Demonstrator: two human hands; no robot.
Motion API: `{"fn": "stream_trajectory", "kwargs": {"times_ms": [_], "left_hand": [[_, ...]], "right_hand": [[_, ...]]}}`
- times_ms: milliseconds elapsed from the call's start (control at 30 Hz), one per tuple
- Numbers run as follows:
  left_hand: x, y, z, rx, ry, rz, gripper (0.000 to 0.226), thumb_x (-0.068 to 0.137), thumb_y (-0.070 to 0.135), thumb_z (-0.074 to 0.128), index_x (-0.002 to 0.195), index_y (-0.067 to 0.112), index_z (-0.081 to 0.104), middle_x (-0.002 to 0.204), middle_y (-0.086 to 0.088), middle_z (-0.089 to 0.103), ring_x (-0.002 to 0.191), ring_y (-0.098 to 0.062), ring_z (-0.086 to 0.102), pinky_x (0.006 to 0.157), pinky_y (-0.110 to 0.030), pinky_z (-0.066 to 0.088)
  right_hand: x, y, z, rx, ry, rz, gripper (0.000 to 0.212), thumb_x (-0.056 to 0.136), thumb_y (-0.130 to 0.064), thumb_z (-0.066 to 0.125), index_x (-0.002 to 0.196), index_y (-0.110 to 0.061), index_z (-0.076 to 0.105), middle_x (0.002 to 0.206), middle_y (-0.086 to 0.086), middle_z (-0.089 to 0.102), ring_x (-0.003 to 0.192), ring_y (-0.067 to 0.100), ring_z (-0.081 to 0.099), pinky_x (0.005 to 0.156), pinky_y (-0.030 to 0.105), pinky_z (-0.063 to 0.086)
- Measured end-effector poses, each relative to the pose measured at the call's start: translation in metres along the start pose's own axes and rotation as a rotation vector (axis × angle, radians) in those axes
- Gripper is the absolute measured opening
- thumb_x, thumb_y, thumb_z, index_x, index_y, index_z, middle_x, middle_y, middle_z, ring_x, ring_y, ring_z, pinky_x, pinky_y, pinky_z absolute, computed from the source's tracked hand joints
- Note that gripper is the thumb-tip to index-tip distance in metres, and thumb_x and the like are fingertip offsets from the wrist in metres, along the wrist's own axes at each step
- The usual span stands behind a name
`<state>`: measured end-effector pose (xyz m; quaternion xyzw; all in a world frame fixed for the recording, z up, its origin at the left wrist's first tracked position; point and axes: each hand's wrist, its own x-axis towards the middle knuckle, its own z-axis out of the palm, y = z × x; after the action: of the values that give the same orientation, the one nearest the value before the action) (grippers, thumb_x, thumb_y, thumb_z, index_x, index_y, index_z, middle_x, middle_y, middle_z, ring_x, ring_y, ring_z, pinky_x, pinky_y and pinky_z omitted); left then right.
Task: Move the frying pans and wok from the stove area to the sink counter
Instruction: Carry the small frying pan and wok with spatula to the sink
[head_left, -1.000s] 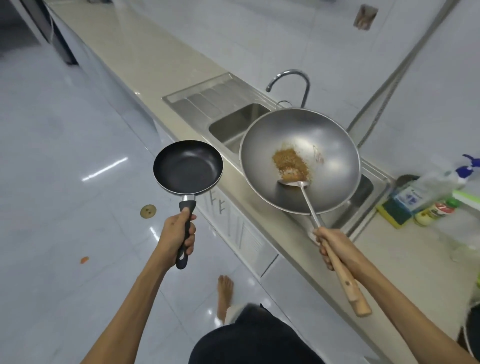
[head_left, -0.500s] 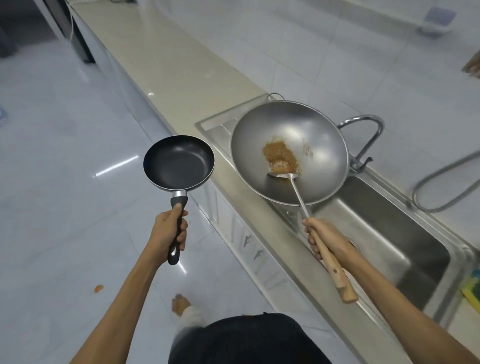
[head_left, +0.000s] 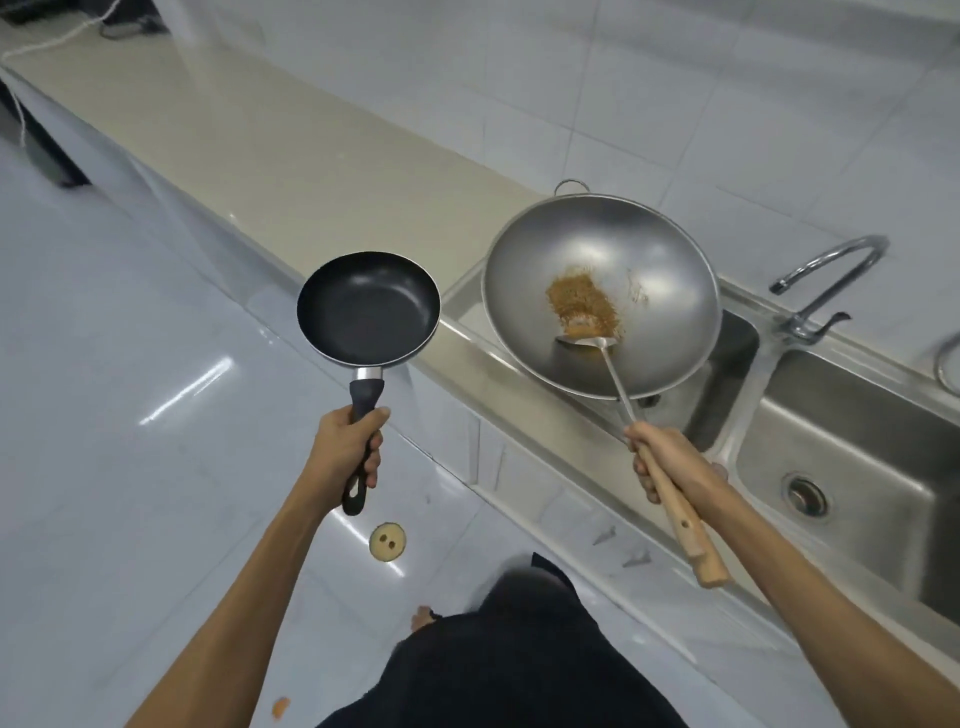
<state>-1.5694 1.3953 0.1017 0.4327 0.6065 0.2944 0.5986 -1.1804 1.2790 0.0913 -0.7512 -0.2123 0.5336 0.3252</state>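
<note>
No brand or writing can be read on either pan. The left hand (head_left: 349, 453) is wrapped tight round the black handle of a small non-stick frying pan (head_left: 369, 307) — dark inside, silver-rimmed — held over the floor beside the counter (head_left: 270, 156). The right hand (head_left: 670, 460) grips two wooden handles together: a grey steel wok (head_left: 601, 293) with brown residue, held above the sink (head_left: 852, 457) edge, and a metal spatula (head_left: 597, 345) resting in it.

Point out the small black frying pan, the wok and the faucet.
small black frying pan (head_left: 368, 307): head view, middle of its dark inner base.
wok (head_left: 660, 249): head view, bare grey inner wall, away from the brown residue.
faucet (head_left: 831, 260): head view, top of its curved chrome spout.
</note>
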Motion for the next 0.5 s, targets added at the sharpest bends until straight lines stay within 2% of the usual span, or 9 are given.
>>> {"fn": "stream_trajectory", "kwargs": {"times_ms": [300, 433, 500], "left_hand": [[0.136, 0.041, -0.049, 0.052, -0.113, 0.009, 0.025, 0.093, 0.015, 0.059, 0.073, 0.007, 0.047, 0.046, 0.0, 0.045, 0.033, -0.017, 0.039, 0.033, -0.027, 0.042], [0.197, 0.052, -0.053, 0.068, -0.163, 0.022, 0.027, 0.092, 0.017, 0.06, 0.07, 0.009, 0.047, 0.046, -0.001, 0.044, 0.033, -0.018, 0.039, 0.034, -0.028, 0.042], [0.223, 0.057, -0.056, 0.076, -0.191, 0.004, 0.027, 0.091, 0.019, 0.061, 0.069, 0.01, 0.047, 0.047, -0.001, 0.044, 0.033, -0.018, 0.039, 0.034, -0.028, 0.043]], "right_hand": [[0.055, -0.037, 0.081, 0.124, 0.102, 0.055, 0.038, 0.068, -0.049, 0.069, 0.079, -0.015, 0.057, 0.051, 0.003, 0.053, 0.037, 0.017, 0.047, 0.039, 0.024, 0.039], [0.088, -0.056, 0.101, 0.15, 0.142, 0.072, 0.041, 0.064, -0.05, 0.07, 0.082, -0.014, 0.058, 0.052, 0.004, 0.053, 0.038, 0.017, 0.046, 0.039, 0.024, 0.039], [0.1, -0.064, 0.11, 0.164, 0.164, 0.084, 0.039, 0.068, -0.048, 0.07, 0.084, -0.013, 0.06, 0.052, 0.003, 0.053, 0.039, 0.017, 0.047, 0.04, 0.025, 0.039]]}}
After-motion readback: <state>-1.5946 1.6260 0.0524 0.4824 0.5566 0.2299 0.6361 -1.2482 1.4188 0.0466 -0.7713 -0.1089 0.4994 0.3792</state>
